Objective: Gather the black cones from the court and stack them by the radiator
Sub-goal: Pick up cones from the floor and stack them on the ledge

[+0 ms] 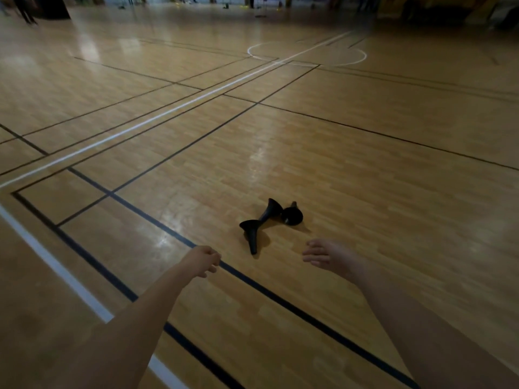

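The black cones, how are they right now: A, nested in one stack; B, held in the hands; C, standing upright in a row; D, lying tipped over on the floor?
D: the black cones lie on their sides on the wooden floor, beyond the empty left hand and right hand.

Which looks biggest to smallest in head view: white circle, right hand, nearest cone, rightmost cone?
1. white circle
2. right hand, inflated by nearness to the camera
3. nearest cone
4. rightmost cone, lying roughly end-on, so its rank against the other cone is unsure
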A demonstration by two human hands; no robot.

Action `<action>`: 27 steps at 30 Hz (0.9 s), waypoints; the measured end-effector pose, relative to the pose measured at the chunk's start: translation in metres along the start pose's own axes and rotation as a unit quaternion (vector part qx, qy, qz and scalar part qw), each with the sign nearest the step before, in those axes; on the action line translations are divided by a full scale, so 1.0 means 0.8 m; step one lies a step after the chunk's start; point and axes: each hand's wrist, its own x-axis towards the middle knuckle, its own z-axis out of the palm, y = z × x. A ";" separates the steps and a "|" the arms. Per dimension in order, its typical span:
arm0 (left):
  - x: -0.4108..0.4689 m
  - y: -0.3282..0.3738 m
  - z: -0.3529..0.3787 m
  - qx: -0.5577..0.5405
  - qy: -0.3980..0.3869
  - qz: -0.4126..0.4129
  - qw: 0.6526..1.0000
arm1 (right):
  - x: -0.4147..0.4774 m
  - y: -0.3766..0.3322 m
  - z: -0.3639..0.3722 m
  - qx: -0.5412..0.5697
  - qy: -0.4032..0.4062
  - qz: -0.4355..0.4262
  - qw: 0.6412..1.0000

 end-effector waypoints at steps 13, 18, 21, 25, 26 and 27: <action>0.247 0.156 -0.010 -0.134 0.025 -0.066 0.988 | 0.274 -0.200 -0.047 -0.080 -0.055 0.014 0.995; 0.336 0.218 -0.024 -0.151 0.062 -0.099 0.982 | 0.370 -0.278 -0.068 -0.083 -0.072 0.012 0.994; 0.375 0.250 -0.023 -0.143 0.075 -0.108 0.981 | 0.418 -0.313 -0.072 -0.088 -0.093 0.010 0.992; 0.417 0.282 -0.016 -0.168 0.098 -0.134 0.972 | 0.482 -0.361 -0.071 -0.115 -0.119 0.016 0.986; 0.428 0.289 -0.012 -0.185 0.101 -0.148 0.966 | 0.503 -0.373 -0.071 -0.127 -0.129 0.027 0.983; 0.433 0.291 -0.006 -0.196 0.103 -0.156 0.963 | 0.515 -0.381 -0.071 -0.139 -0.137 0.035 0.980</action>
